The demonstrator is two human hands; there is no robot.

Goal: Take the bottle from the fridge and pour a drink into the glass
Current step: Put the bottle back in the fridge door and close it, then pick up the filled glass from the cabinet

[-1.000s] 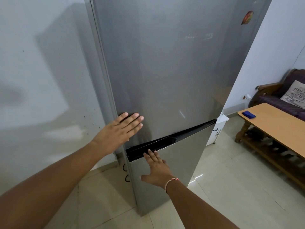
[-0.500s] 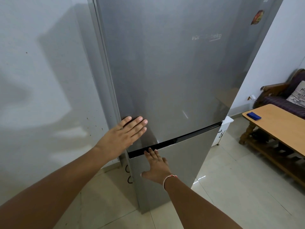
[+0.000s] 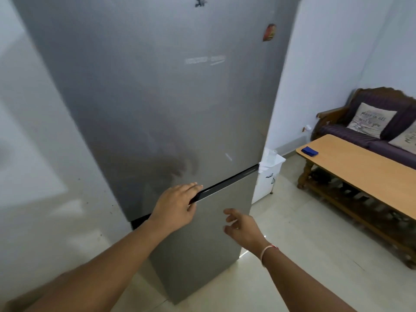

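A tall grey fridge fills the middle of the view, with both doors shut against the body. A black handle strip runs between the upper and lower door. My left hand is at the left part of that strip, fingers curled over it and thumb below. My right hand hovers in front of the lower door, fingers apart, holding nothing. A clear glass seems to stand on a small white cabinet just right of the fridge. No bottle is in view.
A long wooden table with a blue cloth stands at the right. Behind it is a dark sofa with cushions. A white wall is close on the left. Pale tiled floor lies between fridge and table.
My left hand went from flat on the upper door down to the black strip. My right hand left the strip and drew back from the lower door. The view swung rightward.
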